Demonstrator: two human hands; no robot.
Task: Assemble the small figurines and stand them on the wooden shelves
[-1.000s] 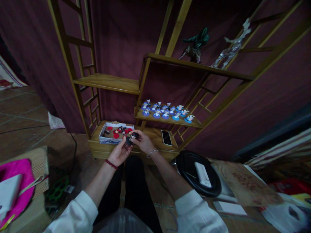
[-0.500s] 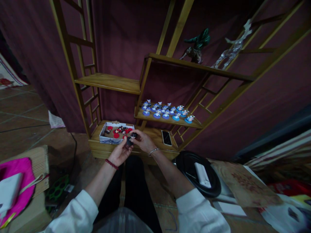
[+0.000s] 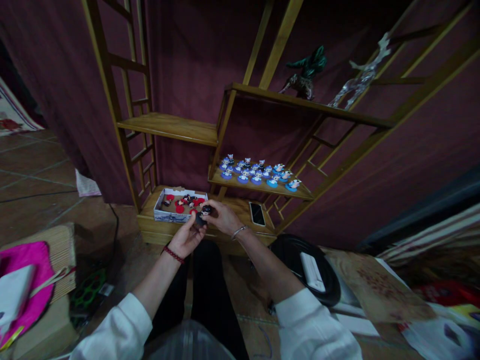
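Note:
Between my two hands is a small dark-haired figurine [image 3: 205,212] on a black base. My left hand [image 3: 187,239] grips it from below at the base, and my right hand [image 3: 224,218] pinches it from the right. Just left of the figurine stands a low open cardboard box [image 3: 168,216] with several figurines on red bases [image 3: 180,209] lying in it. On the small shelf [image 3: 245,186] above, several figurines with purple bases [image 3: 243,179] and blue bases [image 3: 273,182] stand upright in rows, with a few dark ones at the back.
A phone [image 3: 257,213] lies on the cabinet's bottom board. Higher up, a dark green and brown statue [image 3: 305,75] and a clear deer statue [image 3: 356,82] stand on a shelf. To the right are a black round stool-like object [image 3: 287,255] and a plastic bag [image 3: 437,335].
My hands hold the figurine in nearly the same place. The whole view has shifted very slightly; nothing else has visibly moved.

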